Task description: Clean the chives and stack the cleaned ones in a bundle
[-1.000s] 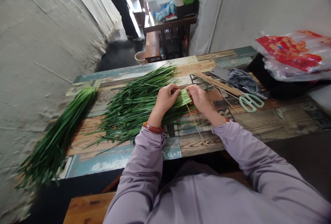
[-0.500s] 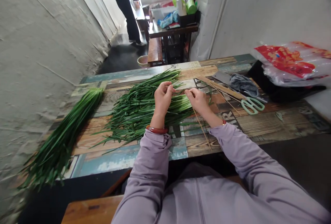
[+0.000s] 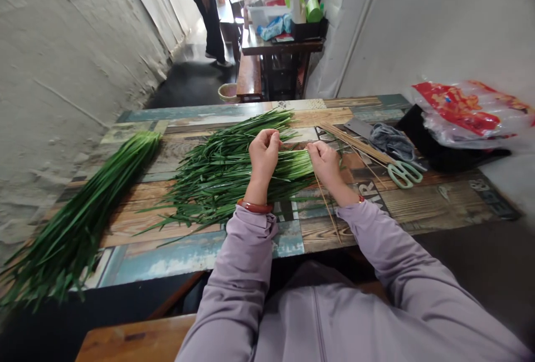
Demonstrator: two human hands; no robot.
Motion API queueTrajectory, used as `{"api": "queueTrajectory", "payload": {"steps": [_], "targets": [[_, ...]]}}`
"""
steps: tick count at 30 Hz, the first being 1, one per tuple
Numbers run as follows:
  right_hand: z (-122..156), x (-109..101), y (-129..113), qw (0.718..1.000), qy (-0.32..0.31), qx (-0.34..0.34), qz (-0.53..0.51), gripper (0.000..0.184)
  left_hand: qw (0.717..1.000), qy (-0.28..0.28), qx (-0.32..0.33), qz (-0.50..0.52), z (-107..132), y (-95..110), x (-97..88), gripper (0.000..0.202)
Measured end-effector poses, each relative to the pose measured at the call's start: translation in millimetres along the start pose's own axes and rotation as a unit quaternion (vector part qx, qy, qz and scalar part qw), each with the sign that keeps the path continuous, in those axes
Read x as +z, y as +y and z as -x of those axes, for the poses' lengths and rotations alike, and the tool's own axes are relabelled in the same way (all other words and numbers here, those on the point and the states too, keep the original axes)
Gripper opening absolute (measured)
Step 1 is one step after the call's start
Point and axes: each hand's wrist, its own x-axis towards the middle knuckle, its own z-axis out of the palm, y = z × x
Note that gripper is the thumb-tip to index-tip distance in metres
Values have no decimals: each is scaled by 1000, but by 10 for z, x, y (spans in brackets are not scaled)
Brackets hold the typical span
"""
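Observation:
Long green garlic chives (image 3: 217,167) lie spread in a pile on the table, their pale stem ends to the right. Over those stems my left hand (image 3: 264,156) is closed in a pinch; whatever its fingertips hold is hidden. My right hand (image 3: 325,162) is also closed, at the cut ends of the chives, just right of the left hand. From beneath it a thin tan straw strand (image 3: 328,206) runs down toward the table's near edge, its upper end apparently in my fingers. A second bunch of chives (image 3: 104,200) lies at the left, leaves hanging over the edge.
To the right lie a bundle of tan strands (image 3: 359,142), green-handled scissors (image 3: 404,175), a grey cloth (image 3: 392,140) and a red-and-clear plastic bag (image 3: 468,111). Beyond the patterned table (image 3: 259,242) are a bench (image 3: 249,75), a basket (image 3: 228,92) and a standing person (image 3: 204,11).
My right hand has shifted slightly right, away from the left hand, and still pinches. The view has tilted a little. The person in the background has lowered an arm.

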Motion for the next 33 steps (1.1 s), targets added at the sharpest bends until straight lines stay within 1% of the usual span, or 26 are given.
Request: {"api": "queueTrajectory", "payload": {"steps": [3, 6, 8, 11, 13, 17, 20, 23, 25, 26, 27, 30, 31, 33], "targets": [[-2, 16, 34, 1000, -1, 11, -27, 37, 992, -60, 56, -98, 23, 12, 12, 19], [-6, 32, 75, 999, -6, 13, -45, 38, 967, -128, 114, -190, 67, 55, 37, 20], [-10, 39, 93, 999, -8, 12, -46, 38, 947, -171, 126, -240, 96, 80, 51, 23], [-10, 43, 106, 999, -13, 18, -44, 39, 920, -225, 112, -300, 130, 107, 55, 25], [-3, 44, 113, 997, -24, 31, -61, 39, 911, -231, 102, -326, 147, 125, 50, 26], [26, 54, 136, 990, -46, 52, -120, 45, 902, -221, 97, -357, 173, 157, 48, 26], [43, 76, 152, 993, -59, 53, -84, 46, 902, -221, 90, -360, 183, 156, 56, 26], [41, 101, 156, 997, -46, 40, -45, 40, 908, -222, 92, -342, 181, 149, 48, 24], [28, 103, 146, 998, -39, 31, -44, 37, 913, -229, 105, -320, 177, 168, 22, 23], [19, 96, 137, 998, -39, 27, -48, 36, 912, -237, 114, -314, 177, 188, 3, 31], [10, 85, 125, 998, -36, 24, -53, 36, 907, -250, 123, -317, 181, 213, -18, 44], [-21, 32, 87, 997, -22, 23, -64, 37, 870, -294, 145, -368, 219, 295, -74, 89], [-29, 12, 75, 997, -17, 26, -66, 37, 857, -300, 149, -392, 239, 315, -83, 98], [-42, -27, 55, 997, -7, 30, -67, 37, 836, -290, 151, -441, 286, 337, -85, 101]]}}
